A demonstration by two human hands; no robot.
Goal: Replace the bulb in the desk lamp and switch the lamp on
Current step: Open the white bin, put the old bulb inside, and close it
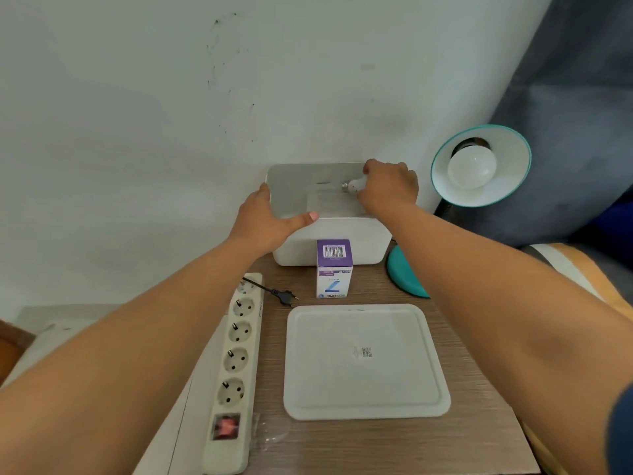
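A: White plastic box (329, 241) at the 12 o'clock end of the bench (445, 447); lid (364, 361) laid flat near the centre. What does the right hand (388, 188) carry?

B: A bulb (352, 186). Its fingers are curled tight round the glass end, over the open box. The bulb's long axis lies level, metal screw base pointing to 9 o'clock.

A: And the left hand (265, 221)?

B: Spread open, thumb along the box's near rim, fingers (263, 190) over the left wall; it steadies the box and holds nothing else.

A: Where is the lamp (481, 166)?

B: At 2 o'clock from the held bulb, near the right hand, shade tilted toward the viewer, with a bulb seated in its socket. The right hand is the nearer one.

A: Power?

B: The plug (284, 297) lies loose on the bench beside the power strip (236, 365), not inserted. A bulb carton (334, 269) stands against the box front.
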